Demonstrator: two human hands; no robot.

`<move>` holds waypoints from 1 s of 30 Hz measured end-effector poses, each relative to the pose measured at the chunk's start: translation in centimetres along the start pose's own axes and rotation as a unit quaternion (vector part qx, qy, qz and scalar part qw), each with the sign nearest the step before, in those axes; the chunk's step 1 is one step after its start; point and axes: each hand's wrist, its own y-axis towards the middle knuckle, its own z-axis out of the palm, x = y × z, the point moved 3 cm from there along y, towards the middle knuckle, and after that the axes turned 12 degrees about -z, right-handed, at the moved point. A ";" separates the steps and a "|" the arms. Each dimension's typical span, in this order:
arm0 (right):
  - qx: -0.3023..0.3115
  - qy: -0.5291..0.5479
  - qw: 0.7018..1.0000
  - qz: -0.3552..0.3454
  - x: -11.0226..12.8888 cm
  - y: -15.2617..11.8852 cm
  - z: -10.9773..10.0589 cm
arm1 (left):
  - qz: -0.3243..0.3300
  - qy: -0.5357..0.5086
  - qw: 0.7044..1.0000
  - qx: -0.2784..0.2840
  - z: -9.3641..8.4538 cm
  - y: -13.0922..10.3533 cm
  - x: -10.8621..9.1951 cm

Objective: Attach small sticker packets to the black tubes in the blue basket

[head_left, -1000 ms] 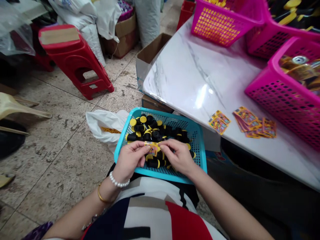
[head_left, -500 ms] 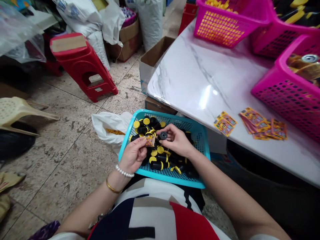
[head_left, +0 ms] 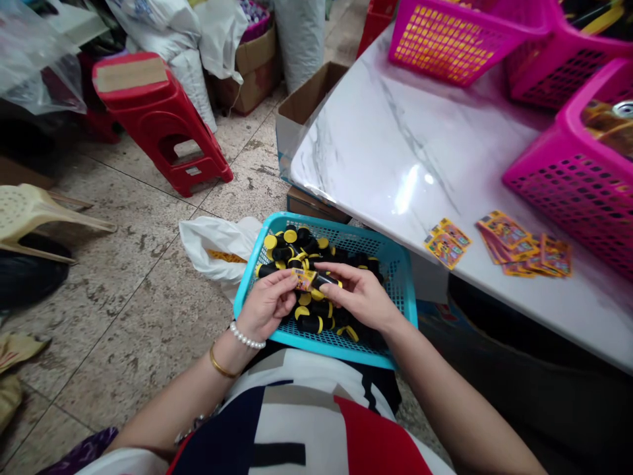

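Note:
Over a blue plastic basket (head_left: 406, 290), my left hand (head_left: 270, 300) pinches a small orange printed label (head_left: 302, 278) between thumb and fingertips. My right hand (head_left: 363, 295) is closed on a small black cylinder with a yellow end (head_left: 325, 282), lying sideways between thumb and fingers. The label's right edge meets the cylinder's left end; whether it is stuck on, I cannot tell. Beneath both hands the basket holds many similar black cylinders with yellow caps (head_left: 310, 323).
To the right stands a white marbled table (head_left: 366, 145) bearing orange label sheets (head_left: 448, 243), a further label pile (head_left: 524, 244) and pink baskets (head_left: 564, 158). A white bag (head_left: 212, 237) sits left of the blue basket. Beyond are a red stool (head_left: 163, 125) and a cardboard box (head_left: 306, 105).
My right hand has turned the cylinder from end-on to lying sideways and brought it against the label. My left hand keeps its pinch on the label, nearly in place.

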 end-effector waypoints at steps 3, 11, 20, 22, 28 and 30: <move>0.034 0.023 0.999 0.012 0.0 0.0 0.1 | 0.004 0.010 1.000 -0.001 0.0 0.0 0.1; 0.043 -0.175 0.981 -0.077 0.3 -0.1 0.2 | 0.000 0.022 0.999 0.030 0.1 -0.3 0.0; -0.030 -0.230 0.963 -0.140 0.7 -1.5 0.0 | 0.110 0.070 0.991 -0.019 0.4 -1.4 0.0; -0.019 -0.220 0.964 -0.145 0.7 -1.8 0.1 | 0.112 0.129 0.985 0.021 0.9 -1.7 0.0; -0.012 -0.122 0.983 -0.136 1.0 -3.3 0.3 | 0.065 0.232 0.970 0.047 1.6 -2.1 -0.1; -0.034 -0.124 0.981 -0.146 1.4 -3.8 0.3 | 0.064 0.257 0.963 0.045 2.0 -2.2 -0.2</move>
